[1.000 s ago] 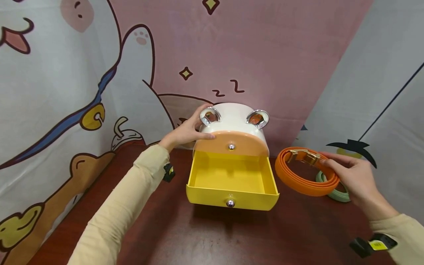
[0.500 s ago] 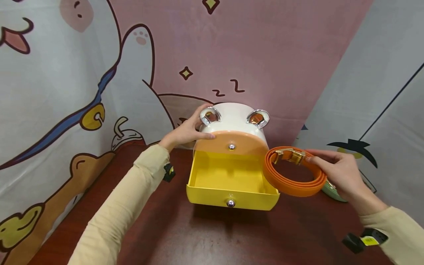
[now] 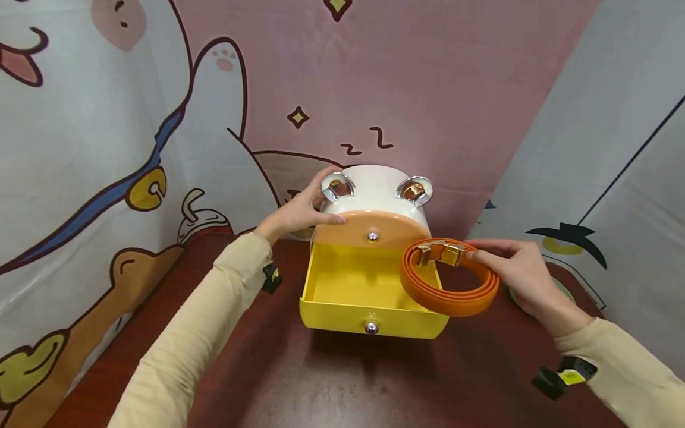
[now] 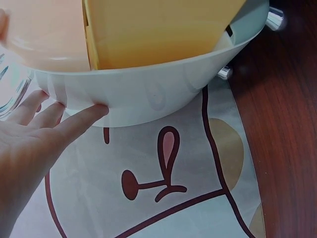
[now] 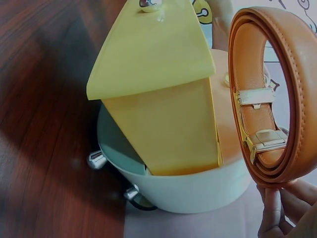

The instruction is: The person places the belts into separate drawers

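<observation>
A small white storage box [image 3: 374, 181] with silver ear-like rings stands against the backdrop. Its peach upper drawer [image 3: 353, 229] is closed. The yellow lower drawer [image 3: 369, 285] is pulled out, and nothing shows inside. My left hand [image 3: 294, 213] grips the box's upper left side, thumb on the peach front. In the left wrist view, fingertips [image 4: 101, 110] press its white wall. My right hand [image 3: 521, 276] pinches a coiled orange belt [image 3: 455, 303] with a gold buckle [image 3: 452, 254] between thumb and fingers. The coil is upright and overlaps the yellow drawer's right side in the head view.
Behind my right wrist, a green coil [image 3: 564, 289] lies on the dark red wooden table [image 3: 342, 380], mostly hidden. A printed cartoon cloth [image 3: 455, 89] rises behind the box and down both sides.
My right hand has carried the orange belt leftward, from beside the yellow drawer to over its right edge. The left hand and the box have stayed in place.
</observation>
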{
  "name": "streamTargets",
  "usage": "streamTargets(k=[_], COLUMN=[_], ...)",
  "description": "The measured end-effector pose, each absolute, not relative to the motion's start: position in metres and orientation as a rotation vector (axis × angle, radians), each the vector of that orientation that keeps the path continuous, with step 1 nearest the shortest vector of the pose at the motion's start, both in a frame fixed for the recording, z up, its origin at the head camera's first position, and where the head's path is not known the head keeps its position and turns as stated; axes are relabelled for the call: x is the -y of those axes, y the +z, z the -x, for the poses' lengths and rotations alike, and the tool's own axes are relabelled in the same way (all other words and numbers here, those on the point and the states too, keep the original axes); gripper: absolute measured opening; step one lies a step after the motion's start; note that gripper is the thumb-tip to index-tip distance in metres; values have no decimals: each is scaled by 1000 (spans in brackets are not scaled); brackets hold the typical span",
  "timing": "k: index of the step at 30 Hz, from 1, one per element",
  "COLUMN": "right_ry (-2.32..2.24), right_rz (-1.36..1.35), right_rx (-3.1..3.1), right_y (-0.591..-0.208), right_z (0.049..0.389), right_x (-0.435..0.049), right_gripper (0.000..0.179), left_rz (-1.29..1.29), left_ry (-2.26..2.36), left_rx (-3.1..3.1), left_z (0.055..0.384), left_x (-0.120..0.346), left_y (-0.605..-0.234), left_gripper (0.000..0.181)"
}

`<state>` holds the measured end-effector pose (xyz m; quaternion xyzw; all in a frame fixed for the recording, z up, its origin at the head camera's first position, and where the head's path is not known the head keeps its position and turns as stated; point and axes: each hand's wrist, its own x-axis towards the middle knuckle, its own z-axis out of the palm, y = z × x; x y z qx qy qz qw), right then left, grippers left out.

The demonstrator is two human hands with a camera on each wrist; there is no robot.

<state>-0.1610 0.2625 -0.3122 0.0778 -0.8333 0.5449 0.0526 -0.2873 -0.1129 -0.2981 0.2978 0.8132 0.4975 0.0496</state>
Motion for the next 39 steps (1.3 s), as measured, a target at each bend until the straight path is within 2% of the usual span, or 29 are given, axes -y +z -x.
streamTargets(k=[9,25,39], right_ry=[1608,1578,1555], right_rz=[-274,-125,-125], right_rx=[2587,2650,2633], right_y=[-314,-318,-324], right_z=[165,172,180], right_x=[-249,-229,-206], right_gripper=[45,45,36], left_rz=[-906,-902,-912], left_ry=[1519,1520,1533], left_rx=[-2478,-2480,-2467], left_z=[287,288,288], left_x=[113,113,114], left_y=[-298,-299,-298], left_gripper=[102,102,102])
